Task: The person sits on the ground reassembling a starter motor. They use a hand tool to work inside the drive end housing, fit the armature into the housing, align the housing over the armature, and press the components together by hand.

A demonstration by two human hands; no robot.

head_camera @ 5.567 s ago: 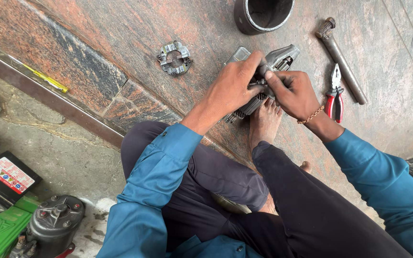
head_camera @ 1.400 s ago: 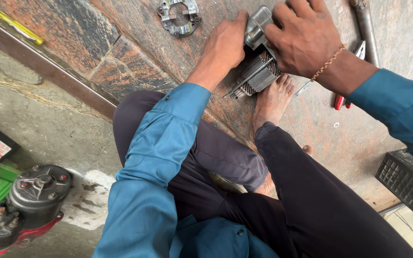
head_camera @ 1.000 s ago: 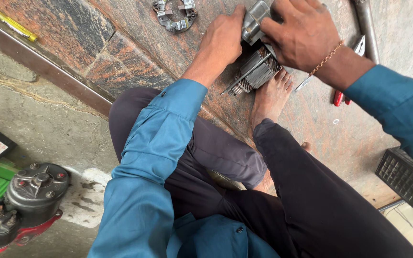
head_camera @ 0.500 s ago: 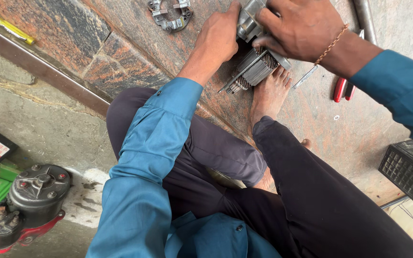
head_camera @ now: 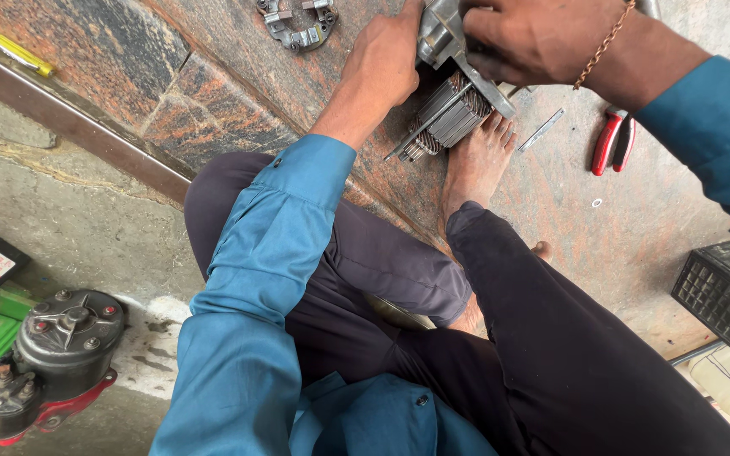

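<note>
The motor part [head_camera: 454, 93], a grey metal housing with a ribbed, laminated core, sits on the stone floor [head_camera: 238, 93] at the top of my view, propped just above my bare foot [head_camera: 476, 160], whose toes touch the core. My left hand [head_camera: 392, 59] presses against its left side, fingers closed on the housing. My right hand [head_camera: 542, 34] clamps over it from the right and above, fingers wrapped round the upper casting. A thin metal strip [head_camera: 541, 130] lies just right of the core, and red-handled pliers [head_camera: 612, 140] lie farther right. A toothed metal ring [head_camera: 296, 19] rests on the floor left of my left hand. A black crate [head_camera: 724, 295] sits at the right edge, and a round grey motor [head_camera: 65, 338] sits at lower left.
</note>
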